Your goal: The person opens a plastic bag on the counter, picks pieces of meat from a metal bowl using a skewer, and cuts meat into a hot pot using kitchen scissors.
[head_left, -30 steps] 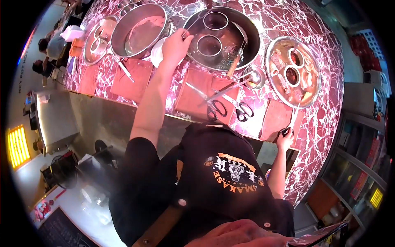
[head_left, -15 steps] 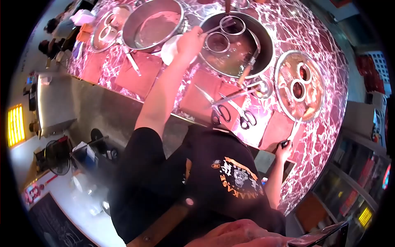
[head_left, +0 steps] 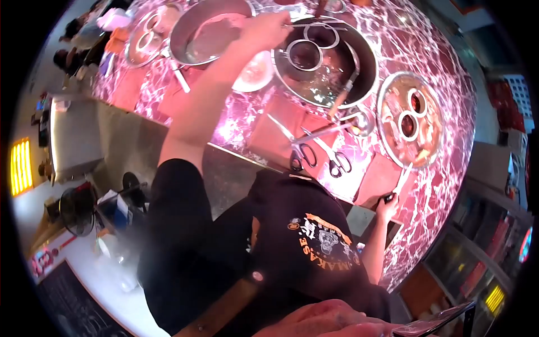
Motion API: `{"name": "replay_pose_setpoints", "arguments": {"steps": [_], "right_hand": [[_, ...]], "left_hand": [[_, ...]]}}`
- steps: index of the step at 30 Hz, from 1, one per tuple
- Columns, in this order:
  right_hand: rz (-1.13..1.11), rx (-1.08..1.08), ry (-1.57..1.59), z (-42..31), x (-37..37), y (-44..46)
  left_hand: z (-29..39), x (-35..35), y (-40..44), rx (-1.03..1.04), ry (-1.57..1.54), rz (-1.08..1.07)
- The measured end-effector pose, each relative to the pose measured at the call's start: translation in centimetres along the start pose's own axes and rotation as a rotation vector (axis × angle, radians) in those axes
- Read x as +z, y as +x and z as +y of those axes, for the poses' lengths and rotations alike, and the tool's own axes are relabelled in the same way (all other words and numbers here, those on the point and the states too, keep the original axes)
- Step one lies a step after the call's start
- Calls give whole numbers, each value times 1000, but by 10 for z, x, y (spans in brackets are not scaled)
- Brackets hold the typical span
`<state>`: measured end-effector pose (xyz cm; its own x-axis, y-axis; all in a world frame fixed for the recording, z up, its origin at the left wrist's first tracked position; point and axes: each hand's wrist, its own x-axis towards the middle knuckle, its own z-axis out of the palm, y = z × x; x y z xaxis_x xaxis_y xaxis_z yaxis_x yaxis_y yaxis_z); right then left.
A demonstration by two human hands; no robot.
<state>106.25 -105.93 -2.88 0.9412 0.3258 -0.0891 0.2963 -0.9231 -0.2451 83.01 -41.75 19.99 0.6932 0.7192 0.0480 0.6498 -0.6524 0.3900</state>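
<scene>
My left hand (head_left: 272, 29) is closed around a thin metal utensil, likely tongs, reaching across the rim of the large dark pot (head_left: 374, 73). Two round metal-rimmed cups or strainers sit in its broth, the nearer ring (head_left: 305, 55) and the farther ring (head_left: 321, 35). A wooden-handled ladle (head_left: 342, 95) leans on the pot's near side. Low on the right, my right hand (head_left: 387, 206) grips black-handled scissors (head_left: 403, 181), blades pointing at the round platter (head_left: 383, 126) of food with two small sauce bowls. Whether the blades are apart is hard to tell.
Two more scissors (head_left: 338, 164) and a metal ladle (head_left: 359, 124) lie on the marbled table (head_left: 449, 112). At the left are another metal pot (head_left: 174, 45), a white plate (head_left: 255, 73) and a second platter (head_left: 132, 50). Other people (head_left: 70, 56) are at the far left.
My left hand has moved away from me, up along the pot's rim, and its utensil now lies flatter across the pot. The nearer ring has shifted slightly. My right hand stays nearly still.
</scene>
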Motion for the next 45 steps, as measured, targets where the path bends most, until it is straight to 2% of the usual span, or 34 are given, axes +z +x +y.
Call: {"name": "replay_pose_setpoints", "arguments": {"steps": [4, 6, 10, 11, 12, 13, 14, 15, 16, 18, 19, 21, 22, 23, 25, 26, 27, 29, 30, 32, 34, 36, 37, 40, 44, 45], "right_hand": [[-8, 26, -68, -7, -5, -2], [11, 95, -59, -19, -10, -6], [-5, 142, -138, -29, -18, -8], [-43, 30, -117, -21, -20, -3], [-200, 78, 23, -39, -32, 2], [-150, 64, 26, -43, -38, -3], [86, -75, -60, -16, -11, -1], [103, -75, -14, -4, -3, 2], [162, -165, -5, 16, 10, 5], [201, -142, -83, 21, 12, 3], [182, -118, -88, 17, 8, -1], [153, -72, -84, 9, 2, 0], [80, -42, -64, 8, 0, 1], [99, -74, -92, 2, -5, -3], [113, -120, -106, 11, -1, -5], [92, -89, -109, 7, -5, -9], [75, -60, -117, -2, -14, -12], [47, 29, -108, -32, -33, -17], [107, -5, -105, -24, -23, -15], [122, 5, -88, -4, -4, -5], [178, 6, -102, -19, -11, -10], [325, 109, -139, -53, -18, -28], [322, 65, -86, -17, -8, -14], [527, 135, -189, -28, 16, -26], [389, 352, -241, -109, 2, -108], [338, 404, -255, -127, -1, -130]], "left_hand": [[1, -5, 7, 135, 83, 104], [8, -11, 1, 36, 69, -20], [-34, 19, 5, 78, -19, 100], [-52, 33, 12, 95, -20, 112], [-5, -7, -17, -395, -98, -161], [-45, 35, -20, -18, 133, 208], [-48, 46, -38, -9, 50, 370], [-18, 31, -62, -149, -97, 438], [1, 16, -95, -192, -245, 432], [-12, 54, -140, -251, -366, 590], [3, 51, -175, -424, -474, 468], [-31, 104, -235, -412, -608, 506], [-47, 123, -266, -496, -554, 437], [-54, 126, -296, -580, -505, 361], [-100, 163, -344, -601, -480, 573], [-115, 155, -359, -620, -558, 607], [-76, 91, -360, -855, -749, 545], [-138, 108, -372, -928, -894, 664], [-158, 104, -371, -968, -909, 686], [-195, 92, -366, -995, -678, 680], [-237, 70, -354, -957, -480, 677], [-285, 39, -339, -866, -325, 677], [-314, 22, -328, -860, -243, 659], [-405, -46, -285, -909, 41, 605], [-563, -105, -231, -706, 389, 457], [-597, -118, -216, -697, 446, 359]]}}
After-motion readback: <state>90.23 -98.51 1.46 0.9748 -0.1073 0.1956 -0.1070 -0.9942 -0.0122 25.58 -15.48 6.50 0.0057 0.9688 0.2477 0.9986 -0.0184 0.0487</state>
